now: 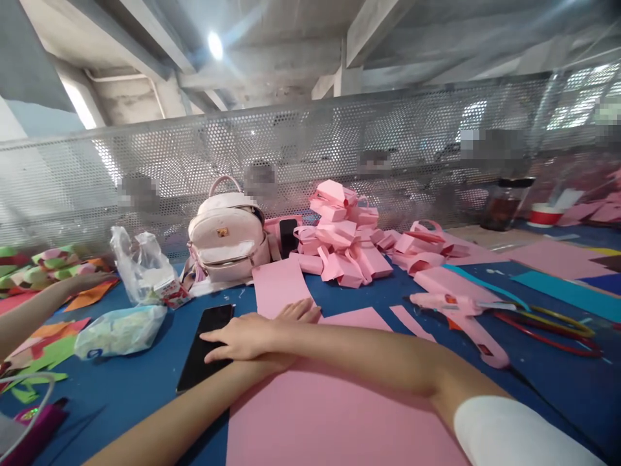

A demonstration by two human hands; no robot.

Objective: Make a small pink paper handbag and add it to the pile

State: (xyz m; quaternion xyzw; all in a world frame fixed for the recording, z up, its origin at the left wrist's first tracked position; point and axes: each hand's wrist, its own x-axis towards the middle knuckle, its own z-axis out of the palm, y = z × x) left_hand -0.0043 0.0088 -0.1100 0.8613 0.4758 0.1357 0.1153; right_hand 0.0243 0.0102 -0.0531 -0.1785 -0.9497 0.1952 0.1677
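While our arms cross at frame center, our right hand lies flat, empty, by the phone; our left hand rests open on pink paper; bags at left hold packets.

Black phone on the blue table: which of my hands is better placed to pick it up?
Right, probably. The right hand lies with its fingertips at the phone, while the left hand rests farther away on pink paper, crossed beneath the right arm.

Left hand mostly hidden under right forearm; pink sheet cut off at bottom edge.
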